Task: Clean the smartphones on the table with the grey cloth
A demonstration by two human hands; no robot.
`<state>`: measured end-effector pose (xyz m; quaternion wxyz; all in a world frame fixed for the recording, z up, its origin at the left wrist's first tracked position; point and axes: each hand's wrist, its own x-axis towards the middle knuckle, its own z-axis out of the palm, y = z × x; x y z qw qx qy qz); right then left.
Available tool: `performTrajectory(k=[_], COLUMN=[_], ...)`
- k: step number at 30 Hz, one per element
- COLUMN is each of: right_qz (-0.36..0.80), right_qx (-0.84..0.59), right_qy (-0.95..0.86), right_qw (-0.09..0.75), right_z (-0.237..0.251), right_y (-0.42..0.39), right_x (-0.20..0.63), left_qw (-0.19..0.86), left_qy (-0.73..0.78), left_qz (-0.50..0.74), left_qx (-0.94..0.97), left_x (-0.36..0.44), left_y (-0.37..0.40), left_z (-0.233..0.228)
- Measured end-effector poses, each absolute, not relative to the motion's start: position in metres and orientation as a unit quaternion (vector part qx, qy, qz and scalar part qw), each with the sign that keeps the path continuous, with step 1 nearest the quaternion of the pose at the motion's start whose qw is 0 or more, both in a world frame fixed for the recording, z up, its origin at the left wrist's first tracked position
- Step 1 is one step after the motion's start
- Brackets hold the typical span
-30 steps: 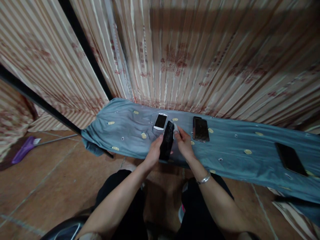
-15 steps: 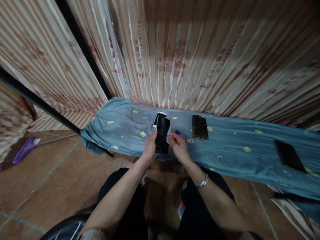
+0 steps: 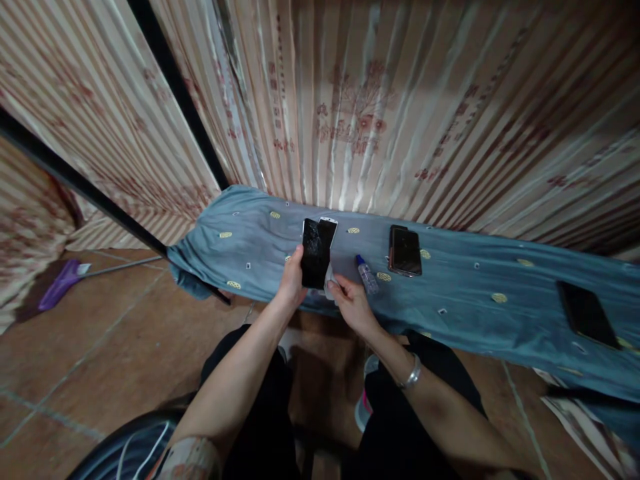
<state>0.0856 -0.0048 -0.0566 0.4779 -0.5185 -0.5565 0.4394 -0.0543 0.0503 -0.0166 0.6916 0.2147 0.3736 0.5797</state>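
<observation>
My left hand is closed around the left side of a black smartphone, its upper screen marked with cracks or smears. At the phone's lower right edge, my right hand pinches a small pale wiping cloth. Partly hidden behind the held phone, a white smartphone lies on the blue cloth cover. A small clear bottle with a blue cap lies just beyond my right hand.
To the right on the cover are a dark phone, apparently over another one, and a black phone farther off. Striped curtains hang behind. Black poles stand at left, above a purple-headed broom on the tiled floor.
The held phone has tilted and shifted slightly left. My right hand and the cloth have moved down to its lower edge, uncovering the bottle. The camera view has shifted a little.
</observation>
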Motion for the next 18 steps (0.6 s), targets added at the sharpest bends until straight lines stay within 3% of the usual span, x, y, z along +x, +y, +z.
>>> performTrajectory(k=[9, 18], right_qz=[0.387, 0.129], right_qx=[-0.54, -0.521], right_qy=[-0.561, -0.707], right_qw=[0.494, 0.46], right_z=[-0.057, -0.045], right_y=[-0.014, -0.013], right_x=[0.081, 0.097], left_qw=[0.735, 0.765], left_qy=[0.393, 0.354], left_qz=[0.541, 0.531], left_qx=[0.112, 0.087], left_x=[-0.051, -0.058], left_y=[0.05, 0.055], left_z=[0.013, 0.005])
